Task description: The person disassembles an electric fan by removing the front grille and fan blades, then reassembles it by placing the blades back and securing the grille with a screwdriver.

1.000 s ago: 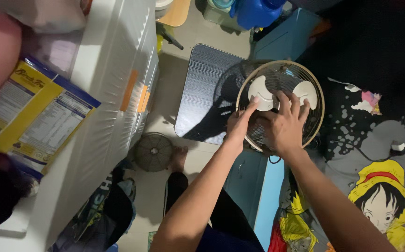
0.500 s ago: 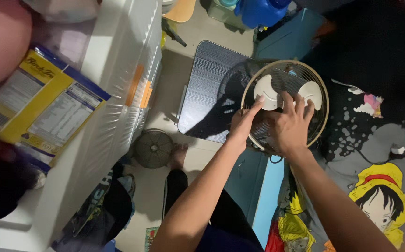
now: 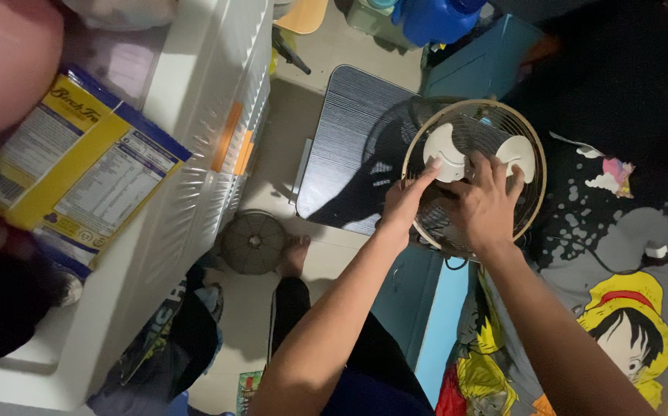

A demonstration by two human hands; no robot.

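- The fan (image 3: 474, 176) is standing right of the slatted panel (image 3: 353, 146), overlapping its edge.
- The left hand (image 3: 405, 202) and right hand (image 3: 488, 206) are resting on the fan.
- The loose grille (image 3: 253, 243) is lying on the floor, left of the bare foot (image 3: 297, 254).

At the left we see a yellow and blue box (image 3: 80, 173) lying on a white plastic drawer unit (image 3: 195, 154). Below it on the floor sits a round grey grille (image 3: 254, 243), near a dark ribbed board (image 3: 349, 131). A blue jug (image 3: 434, 15) stands at the top, and a cartoon-print blanket (image 3: 626, 308) spreads at the right
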